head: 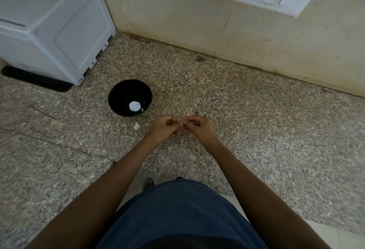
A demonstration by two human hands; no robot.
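I see the left hand [165, 127] and right hand [197, 127] pinching a garlic clove [182, 124] between curled fingers. A garlic bulb [136, 126] lies on the desk [246, 122] just left of them.

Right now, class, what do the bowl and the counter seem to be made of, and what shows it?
Bowl: glossy black, perhaps glazed ceramic or melamine; small highlights glint on its inner wall. Counter: speckled stone, probably granite, smooth finish; grey, pink and black grains all over.
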